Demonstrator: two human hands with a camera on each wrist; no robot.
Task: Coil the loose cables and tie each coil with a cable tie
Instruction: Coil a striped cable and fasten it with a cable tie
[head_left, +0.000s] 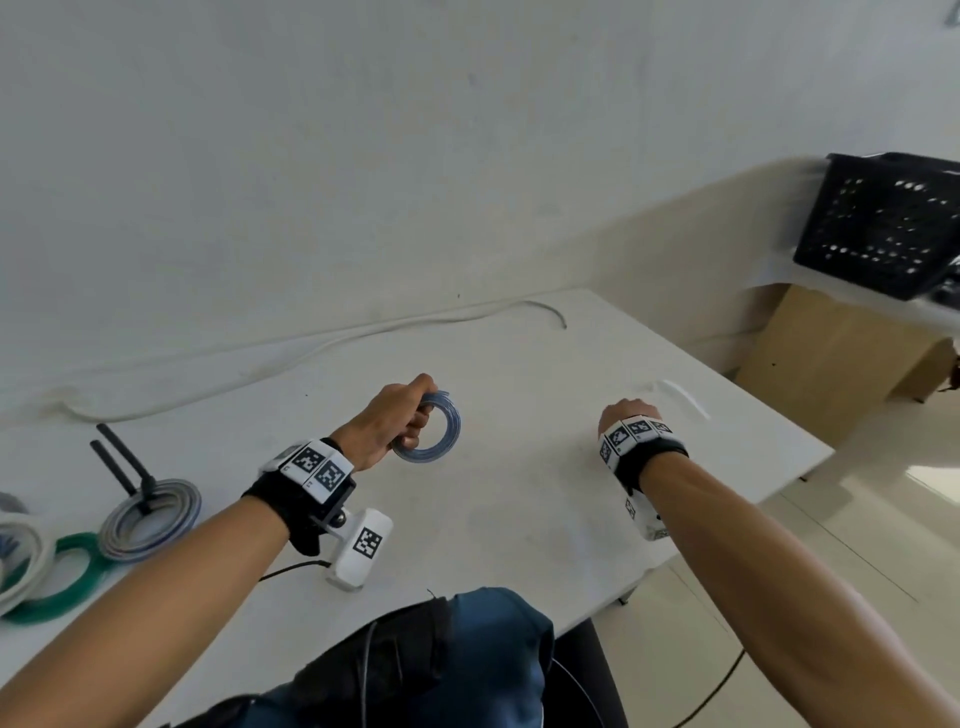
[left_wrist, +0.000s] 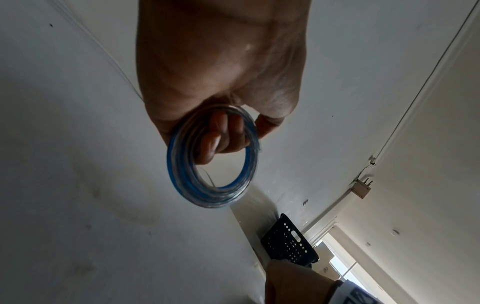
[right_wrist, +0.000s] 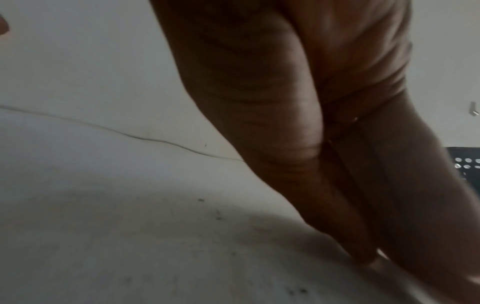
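Observation:
My left hand (head_left: 415, 415) grips a coil of blue and clear cable (head_left: 451, 434) and holds it above the white table (head_left: 519, 493). In the left wrist view the fingers (left_wrist: 221, 133) curl through the blue coil (left_wrist: 182, 181). My right hand (head_left: 628, 413) is down on the table at the near end of the white cable ties (head_left: 685, 400). In the right wrist view its thumb and fingers (right_wrist: 374, 257) run straight down and meet at their tips on a white sliver of cable tie (right_wrist: 382, 252). The picture is blurred.
At the table's left lie a grey coil (head_left: 150, 514) bound with a black tie, a green coil (head_left: 67, 587) and a white coil (head_left: 21, 551). A loose white cable (head_left: 311, 353) runs along the wall. A black basket (head_left: 883, 223) sits on a cardboard box (head_left: 831, 364) at right.

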